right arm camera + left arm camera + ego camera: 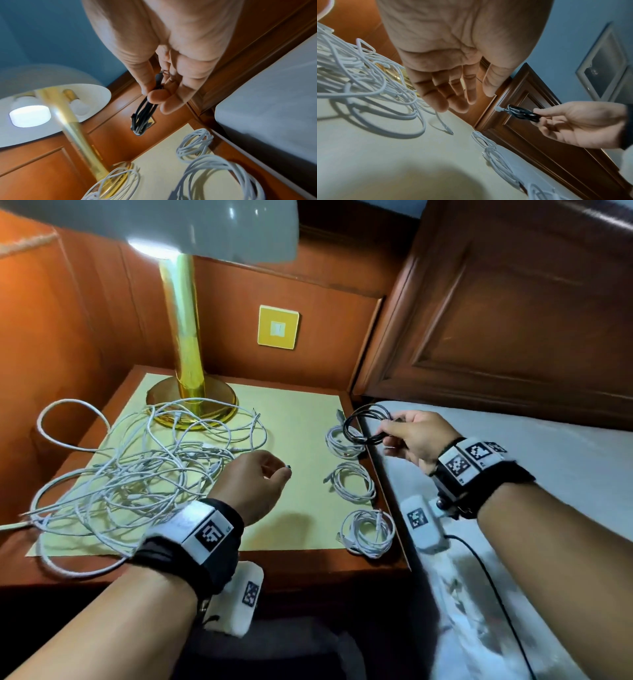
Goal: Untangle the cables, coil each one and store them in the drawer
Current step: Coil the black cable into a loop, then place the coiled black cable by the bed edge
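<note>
No drawer or other container in view; all cables are out on the table (301, 419). Right hand (416, 436) pinches a coiled black cable (364, 424) between thumb and fingers, held in the air over the table's far right edge, above the farthest of three coiled white cables (354, 482) lined along that edge. Black coil is tight, several loops, plug ends sticking out. Left hand (255, 482) hovers relaxed, fingers loosely extended, gripping nothing, just right of the tangled white cables (137, 470) by the lamp (181, 337).
</note>
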